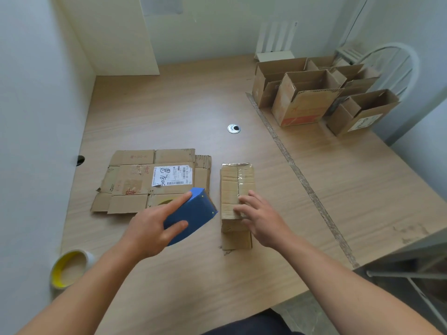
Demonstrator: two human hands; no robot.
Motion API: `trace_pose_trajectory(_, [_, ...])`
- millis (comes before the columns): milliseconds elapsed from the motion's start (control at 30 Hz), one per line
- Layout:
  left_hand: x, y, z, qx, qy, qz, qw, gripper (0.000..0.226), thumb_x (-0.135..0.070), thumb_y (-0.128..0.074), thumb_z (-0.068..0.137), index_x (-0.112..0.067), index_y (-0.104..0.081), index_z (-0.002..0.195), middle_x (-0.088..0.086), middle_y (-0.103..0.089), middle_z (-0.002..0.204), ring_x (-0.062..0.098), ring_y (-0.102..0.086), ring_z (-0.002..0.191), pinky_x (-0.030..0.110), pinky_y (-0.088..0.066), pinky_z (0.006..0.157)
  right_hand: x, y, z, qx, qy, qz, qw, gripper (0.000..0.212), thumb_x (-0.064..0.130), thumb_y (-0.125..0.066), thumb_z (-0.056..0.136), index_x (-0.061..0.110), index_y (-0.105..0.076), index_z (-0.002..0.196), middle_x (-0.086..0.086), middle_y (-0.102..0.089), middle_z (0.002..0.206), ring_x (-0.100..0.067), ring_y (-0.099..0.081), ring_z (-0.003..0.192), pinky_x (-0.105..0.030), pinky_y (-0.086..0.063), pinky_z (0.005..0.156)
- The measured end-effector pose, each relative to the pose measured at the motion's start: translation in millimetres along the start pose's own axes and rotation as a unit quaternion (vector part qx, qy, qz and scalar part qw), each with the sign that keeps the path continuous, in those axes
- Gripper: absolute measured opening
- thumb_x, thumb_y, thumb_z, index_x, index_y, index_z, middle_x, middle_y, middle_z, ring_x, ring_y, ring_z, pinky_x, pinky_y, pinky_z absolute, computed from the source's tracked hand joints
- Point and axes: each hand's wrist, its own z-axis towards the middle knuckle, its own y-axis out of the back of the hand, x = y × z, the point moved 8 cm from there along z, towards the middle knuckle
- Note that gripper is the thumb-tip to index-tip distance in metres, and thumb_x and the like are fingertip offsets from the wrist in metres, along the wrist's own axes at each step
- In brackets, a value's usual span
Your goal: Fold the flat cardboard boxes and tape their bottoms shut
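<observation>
Far left I see a tape roll (70, 268) with a yellow core at the table (169, 112) edge. Next, a flattened cardboard box (135, 182) with a shipping label lies flat. The left hand (154, 228) grips a blue tape dispenser (193, 213) over that box's near corner. Just right, a small folded box (235, 189) sits closed flaps up, clear tape along its seam. The right hand (263, 218) rests on it, fingers spread. Far right, assembled open boxes (304, 102) cluster.
</observation>
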Motion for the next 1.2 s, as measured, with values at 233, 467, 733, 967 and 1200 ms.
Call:
trace_pose_trajectory(233, [-34.0, 13.9, -12.1, -0.075, -0.192, 0.107, 0.973, 0.053, -0.054, -0.042, 0.097, -0.044, -0.034, 0.148, -0.011, -0.05, 0.079, 0.017, -0.049, 0.06, 0.025, -0.039, 0.048, 3.3, 16.5, 4.8, 0.031, 0.023, -0.018, 0.999, 0.026, 0.03, -0.061, 0.097, 0.025, -0.064, 0.122, 0.009, -0.043, 0.152, -0.018, -0.015, 0.153, -0.044, -0.027, 0.117])
trace_pose_trajectory(467, [-44.8, 16.9, -14.2, -0.054, -0.228, 0.1, 0.967, 0.052, -0.048, -0.05, 0.095, -0.036, -0.041, 0.145, -0.013, -0.046, 0.081, 0.015, -0.048, 0.063, 0.026, -0.043, 0.05, 38.1, 52.7, 9.7, -0.033, 0.001, 0.206, 0.978, 0.055, 0.034, -0.067, 0.094, 0.028, -0.047, 0.145, 0.015, -0.044, 0.147, -0.001, -0.018, 0.145, -0.016, -0.013, 0.114])
trace_pose_trajectory(733, [-60.5, 14.6, -11.3, -0.03, -0.236, 0.084, 0.968, 0.055, -0.05, -0.05, 0.094, -0.038, -0.038, 0.147, -0.012, -0.051, 0.078, 0.011, -0.046, 0.065, 0.027, -0.044, 0.048, 40.0, 43.6, 20.3, -0.011, -0.042, 0.264, 0.963, 0.005, 0.028, -0.068, 0.093, 0.024, -0.07, 0.094, 0.012, -0.057, 0.13, 0.003, -0.045, 0.121, -0.017, -0.034, 0.103])
trace_pose_trajectory(967, [-46.8, 6.7, -3.1, 0.05, -0.155, 0.012, 0.987, 0.062, -0.061, -0.05, 0.086, -0.065, -0.024, 0.143, -0.016, -0.066, 0.111, 0.013, -0.062, 0.089, 0.033, -0.054, 0.073, 31.6, 47.2, 9.5, -0.021, -0.061, 0.278, 0.958, 0.023, 0.027, -0.072, 0.09, 0.031, -0.062, 0.069, 0.011, -0.058, 0.125, -0.007, -0.049, 0.124, -0.026, -0.037, 0.103])
trace_pose_trajectory(1200, [-49.3, -11.0, 11.3, 0.202, -0.089, -0.031, 0.975, 0.063, -0.071, -0.046, 0.077, -0.079, -0.018, 0.132, -0.02, -0.063, 0.119, 0.006, -0.06, 0.097, 0.027, -0.05, 0.085, 15.6, 39.5, -6.9, -0.037, -0.083, 0.29, 0.953, 0.018, 0.025, -0.073, 0.089, 0.022, -0.067, 0.072, 0.012, -0.056, 0.118, -0.003, -0.053, 0.116, -0.013, -0.038, 0.092])
